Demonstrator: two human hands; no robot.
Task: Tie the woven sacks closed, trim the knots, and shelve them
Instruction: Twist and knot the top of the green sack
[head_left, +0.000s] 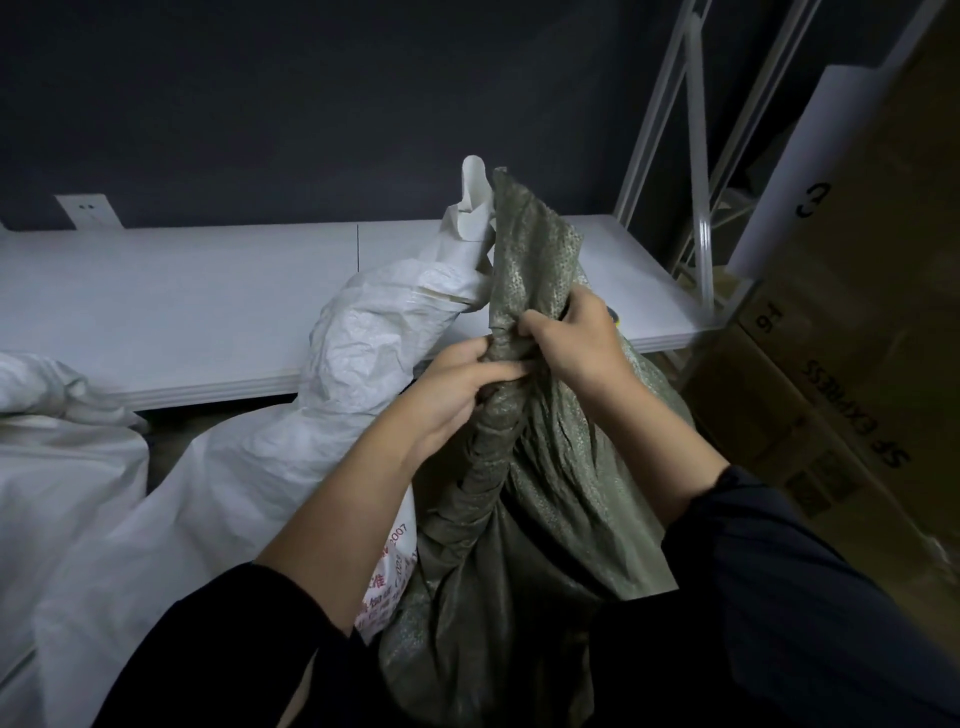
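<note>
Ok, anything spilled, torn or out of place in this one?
Nothing stands out. The left hand and right hand grip the twisted neck of the green sack; the white sack beside it looks intact, nothing spilled on the shelf.

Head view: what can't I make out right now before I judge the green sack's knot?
- Knot on the green sack: head view; the left hand and right hand grip its twisted neck and cover that spot.
- Red print on the white sack: head view; partly behind the left forearm and green sack, too small to read.
- Yellowish object: head view; nearly all behind the right hand.
</note>
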